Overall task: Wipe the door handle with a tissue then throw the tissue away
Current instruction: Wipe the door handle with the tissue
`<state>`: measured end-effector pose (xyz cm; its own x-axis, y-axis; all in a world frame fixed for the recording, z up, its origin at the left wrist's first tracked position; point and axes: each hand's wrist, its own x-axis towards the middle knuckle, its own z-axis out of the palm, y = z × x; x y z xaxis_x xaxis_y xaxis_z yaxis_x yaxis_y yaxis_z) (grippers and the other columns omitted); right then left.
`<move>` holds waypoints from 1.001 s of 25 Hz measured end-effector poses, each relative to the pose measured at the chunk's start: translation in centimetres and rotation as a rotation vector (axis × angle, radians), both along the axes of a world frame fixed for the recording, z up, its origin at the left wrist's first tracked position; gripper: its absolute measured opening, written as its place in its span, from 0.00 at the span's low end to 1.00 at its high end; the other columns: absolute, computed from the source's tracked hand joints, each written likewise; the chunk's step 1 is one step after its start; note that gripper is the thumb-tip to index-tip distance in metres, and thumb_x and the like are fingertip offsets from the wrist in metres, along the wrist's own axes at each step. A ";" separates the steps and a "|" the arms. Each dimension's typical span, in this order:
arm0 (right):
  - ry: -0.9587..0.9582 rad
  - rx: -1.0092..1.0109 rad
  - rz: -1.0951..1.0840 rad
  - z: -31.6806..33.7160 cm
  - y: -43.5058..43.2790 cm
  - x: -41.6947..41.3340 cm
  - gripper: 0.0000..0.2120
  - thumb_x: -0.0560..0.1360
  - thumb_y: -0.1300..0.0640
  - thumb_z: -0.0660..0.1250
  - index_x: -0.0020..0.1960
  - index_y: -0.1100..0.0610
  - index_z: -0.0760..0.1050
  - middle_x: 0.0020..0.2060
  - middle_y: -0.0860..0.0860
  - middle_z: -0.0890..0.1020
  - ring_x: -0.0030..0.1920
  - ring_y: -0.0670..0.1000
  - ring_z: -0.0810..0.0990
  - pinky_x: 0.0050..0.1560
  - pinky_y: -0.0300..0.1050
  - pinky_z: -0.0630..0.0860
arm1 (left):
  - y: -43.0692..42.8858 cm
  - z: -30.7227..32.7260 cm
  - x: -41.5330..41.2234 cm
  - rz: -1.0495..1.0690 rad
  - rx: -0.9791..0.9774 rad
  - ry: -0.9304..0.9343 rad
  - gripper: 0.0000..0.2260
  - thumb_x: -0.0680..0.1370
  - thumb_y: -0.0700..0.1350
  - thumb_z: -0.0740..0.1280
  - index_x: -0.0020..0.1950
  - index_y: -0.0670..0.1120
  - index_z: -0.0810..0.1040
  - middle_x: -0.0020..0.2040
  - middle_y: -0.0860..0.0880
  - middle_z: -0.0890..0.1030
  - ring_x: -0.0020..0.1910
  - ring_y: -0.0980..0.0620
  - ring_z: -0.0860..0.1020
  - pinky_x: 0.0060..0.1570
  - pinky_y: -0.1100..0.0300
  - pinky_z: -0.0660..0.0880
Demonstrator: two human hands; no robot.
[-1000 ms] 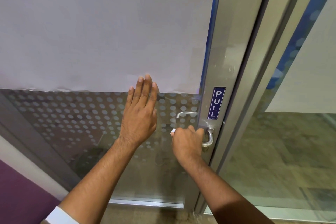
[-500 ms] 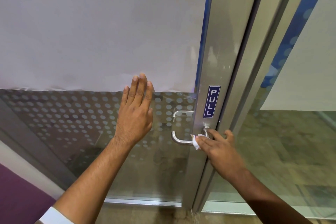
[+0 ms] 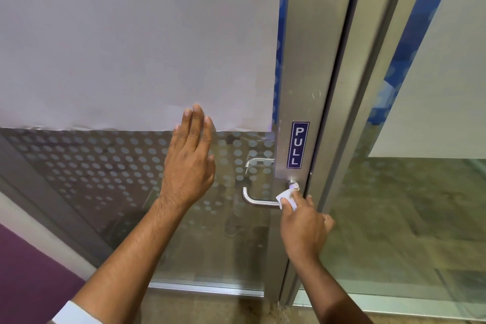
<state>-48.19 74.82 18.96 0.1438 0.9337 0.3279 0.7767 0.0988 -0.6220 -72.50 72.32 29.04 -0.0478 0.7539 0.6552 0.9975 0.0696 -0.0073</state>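
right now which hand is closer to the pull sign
Right. The right hand is just below the PULL sign, pressing the tissue to the door handle. The left hand lies flat on the glass, farther off to the sign's left.

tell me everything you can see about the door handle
The door handle is a brushed, silvery metal lever: a round bar lying level, its free left end bent back toward the glass. Its right end meets the grey metal door frame just under the PULL sign. The right hand presses a white tissue against that end. The left hand does not touch it.
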 end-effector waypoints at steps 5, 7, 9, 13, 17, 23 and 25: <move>0.477 -0.329 -0.107 0.3 1.2 -0.2 0.12 0.78 0.43 0.69 0.46 0.50 0.85 0.37 0.51 0.86 0.42 0.59 0.83 0.51 0.51 0.73 | -0.9 -0.4 0.6 0.001 -0.007 -0.041 0.38 0.81 0.38 0.71 0.87 0.37 0.55 0.88 0.38 0.51 0.88 0.38 0.48 0.85 0.36 0.56; 0.791 -0.379 -0.086 0.5 1.7 -0.3 0.13 0.78 0.46 0.69 0.39 0.49 0.86 0.32 0.49 0.84 0.36 0.54 0.80 0.41 0.48 0.75 | -1.8 -1.4 1.3 -0.005 -0.018 -0.078 0.37 0.81 0.38 0.71 0.86 0.37 0.57 0.88 0.38 0.54 0.88 0.39 0.50 0.86 0.38 0.55; 0.994 -0.398 -0.053 0.3 1.9 -0.6 0.16 0.80 0.51 0.68 0.37 0.51 0.87 0.32 0.45 0.84 0.36 0.49 0.78 0.36 0.40 0.75 | -2.8 -2.7 2.0 -0.006 -0.041 -0.109 0.34 0.82 0.39 0.70 0.86 0.36 0.59 0.88 0.39 0.57 0.88 0.40 0.51 0.86 0.39 0.55; 1.133 -0.398 -0.053 -0.4 1.2 -1.4 0.17 0.82 0.52 0.67 0.38 0.53 0.87 0.31 0.41 0.84 0.36 0.43 0.80 0.34 0.27 0.73 | -5.7 -5.8 3.0 0.038 -0.075 -0.143 0.33 0.83 0.40 0.70 0.85 0.37 0.60 0.87 0.39 0.58 0.88 0.42 0.51 0.86 0.41 0.55; 1.246 -0.450 -0.050 -1.0 -0.4 -2.8 0.12 0.83 0.52 0.67 0.45 0.53 0.86 0.39 0.44 0.85 0.39 0.37 0.84 0.43 0.32 0.75 | -8.9 -9.2 3.8 0.081 -0.160 -0.188 0.35 0.82 0.40 0.71 0.86 0.37 0.60 0.87 0.40 0.58 0.88 0.42 0.51 0.86 0.41 0.56; 1.267 -0.424 0.021 -1.3 -2.5 -5.5 0.07 0.83 0.58 0.66 0.50 0.54 0.83 0.32 0.35 0.85 0.35 0.30 0.81 0.38 0.21 0.72 | -13.3 -12.8 2.9 0.104 -0.284 -0.219 0.37 0.80 0.41 0.73 0.85 0.38 0.61 0.87 0.41 0.60 0.88 0.42 0.53 0.86 0.44 0.55; 1.247 -0.442 0.076 -1.3 -3.0 -6.5 0.10 0.84 0.57 0.65 0.49 0.56 0.85 0.35 0.38 0.87 0.39 0.31 0.83 0.40 0.20 0.72 | -15.1 -13.9 1.7 0.119 -0.300 -0.218 0.37 0.80 0.42 0.72 0.86 0.39 0.61 0.87 0.42 0.60 0.88 0.43 0.53 0.86 0.48 0.50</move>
<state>-54.72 71.82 17.64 0.0677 0.9460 -0.3169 -0.3330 -0.2780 -0.9010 -70.81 57.23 15.14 -0.2599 0.8912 0.3718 0.9631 0.2115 0.1663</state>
